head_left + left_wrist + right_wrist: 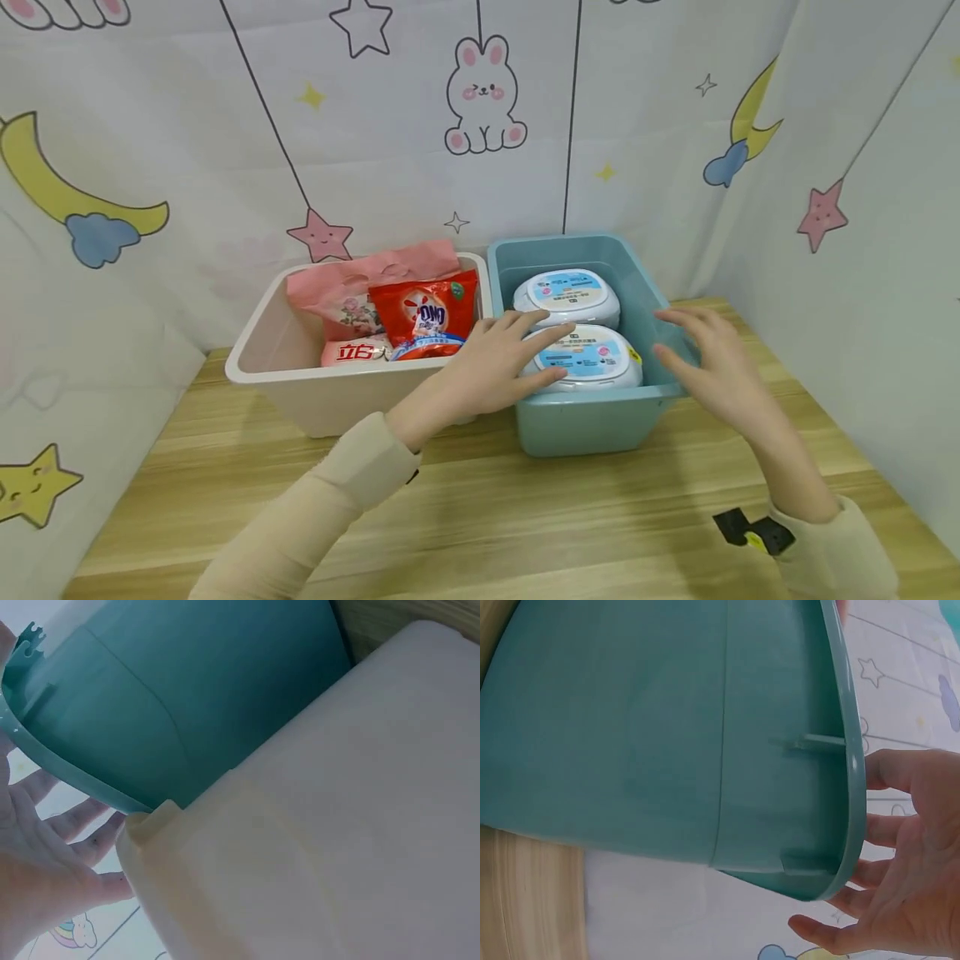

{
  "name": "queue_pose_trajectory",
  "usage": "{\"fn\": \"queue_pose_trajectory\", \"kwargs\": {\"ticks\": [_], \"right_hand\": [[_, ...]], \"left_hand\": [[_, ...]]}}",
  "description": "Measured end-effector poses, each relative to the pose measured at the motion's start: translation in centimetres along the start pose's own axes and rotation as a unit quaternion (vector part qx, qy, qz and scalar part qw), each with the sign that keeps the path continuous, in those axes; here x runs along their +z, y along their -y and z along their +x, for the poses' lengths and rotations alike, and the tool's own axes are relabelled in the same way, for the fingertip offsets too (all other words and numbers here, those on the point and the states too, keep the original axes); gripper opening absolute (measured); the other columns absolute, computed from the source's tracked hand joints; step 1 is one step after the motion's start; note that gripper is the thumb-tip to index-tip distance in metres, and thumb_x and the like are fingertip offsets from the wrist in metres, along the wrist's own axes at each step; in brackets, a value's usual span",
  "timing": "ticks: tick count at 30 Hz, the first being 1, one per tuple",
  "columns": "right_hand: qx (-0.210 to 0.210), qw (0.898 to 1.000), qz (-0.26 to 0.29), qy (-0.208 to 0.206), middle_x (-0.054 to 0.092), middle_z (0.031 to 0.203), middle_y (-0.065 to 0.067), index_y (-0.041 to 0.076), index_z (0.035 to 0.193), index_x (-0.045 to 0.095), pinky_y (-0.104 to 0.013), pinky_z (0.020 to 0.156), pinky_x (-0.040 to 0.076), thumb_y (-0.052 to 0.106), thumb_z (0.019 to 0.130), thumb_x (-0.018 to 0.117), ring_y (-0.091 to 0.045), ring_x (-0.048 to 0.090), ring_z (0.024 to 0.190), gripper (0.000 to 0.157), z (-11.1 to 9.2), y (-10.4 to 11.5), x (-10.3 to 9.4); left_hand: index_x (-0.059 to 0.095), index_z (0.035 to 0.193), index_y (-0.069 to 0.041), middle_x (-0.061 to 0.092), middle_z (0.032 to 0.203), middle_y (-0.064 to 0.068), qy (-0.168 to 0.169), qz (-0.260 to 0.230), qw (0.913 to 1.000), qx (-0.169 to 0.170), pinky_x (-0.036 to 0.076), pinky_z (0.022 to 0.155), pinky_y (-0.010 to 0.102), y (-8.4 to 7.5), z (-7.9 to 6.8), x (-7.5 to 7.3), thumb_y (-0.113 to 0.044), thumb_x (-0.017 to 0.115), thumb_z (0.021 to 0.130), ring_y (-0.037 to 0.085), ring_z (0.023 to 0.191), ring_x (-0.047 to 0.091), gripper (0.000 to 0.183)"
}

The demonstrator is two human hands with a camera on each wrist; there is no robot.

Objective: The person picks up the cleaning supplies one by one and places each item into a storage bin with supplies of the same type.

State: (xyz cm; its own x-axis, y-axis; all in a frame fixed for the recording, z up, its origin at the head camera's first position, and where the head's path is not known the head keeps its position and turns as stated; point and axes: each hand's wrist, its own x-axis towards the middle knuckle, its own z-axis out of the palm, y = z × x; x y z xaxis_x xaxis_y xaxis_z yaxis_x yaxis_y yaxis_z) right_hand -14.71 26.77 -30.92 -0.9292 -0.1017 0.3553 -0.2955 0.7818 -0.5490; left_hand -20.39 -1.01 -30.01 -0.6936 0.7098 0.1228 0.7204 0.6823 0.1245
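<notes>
In the head view a teal bin (581, 425) stands on the table, holding two white oval lidded tubs with blue labels, a rear tub (567, 293) and a front tub (581, 358). My left hand (491, 358) reaches over the bin's left rim, its spread fingers over the front tub's left side; whether they touch it I cannot tell. My right hand (712, 367) hovers at the right rim with fingers loosely bent and nothing in them. The right wrist view shows that hand (911, 862) beside the bin's rim (853, 772).
Left of the teal bin stands a cream bin (300, 387) with a red detergent bag (427, 312), a pink package (348, 292) and a white pack with red characters (354, 350). A patterned curtain (405, 175) hangs behind the wooden table (465, 517).
</notes>
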Motion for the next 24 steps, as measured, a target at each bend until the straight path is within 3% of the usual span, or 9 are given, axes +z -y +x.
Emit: {"fn": "queue_pose_trajectory", "kwargs": {"ticks": [13,21,24], "right_hand": [[-0.049,0.998,-0.048,-0.011,0.045,0.139,-0.022,0.004,0.137,0.049,-0.065,0.102,0.029,0.024,0.092,0.063,-0.046,0.037,0.13,0.051,-0.1,2.0,0.9],[-0.044,0.997,-0.068,0.009,0.041,0.145,-0.024,0.008,0.138,0.047,-0.069,0.112,0.01,0.034,0.093,0.061,-0.047,0.033,0.135,0.054,-0.2,2.5,1.2],[-0.04,0.997,-0.07,0.01,0.04,0.146,-0.023,0.008,0.138,0.048,-0.07,0.112,0.009,0.037,0.094,0.06,-0.046,0.032,0.136,0.054,-0.2,2.8,1.3]], "left_hand": [[0.031,0.149,-0.036,0.038,0.153,0.004,-0.068,0.02,0.9946,-0.076,0.026,0.111,0.064,0.1,-3.5,0.4,-0.056,0.047,0.094,0.029,0.137,0.038,0.061],[0.031,0.149,-0.038,0.039,0.151,0.005,-0.091,0.031,0.9883,-0.118,0.026,0.109,0.067,0.7,-5.2,0.5,-0.057,0.046,0.094,0.03,0.137,0.037,0.06],[0.031,0.149,-0.038,0.039,0.151,0.006,-0.096,0.033,0.9853,-0.137,0.026,0.109,0.066,1.1,-5.8,0.5,-0.058,0.045,0.094,0.032,0.138,0.037,0.059]]}}
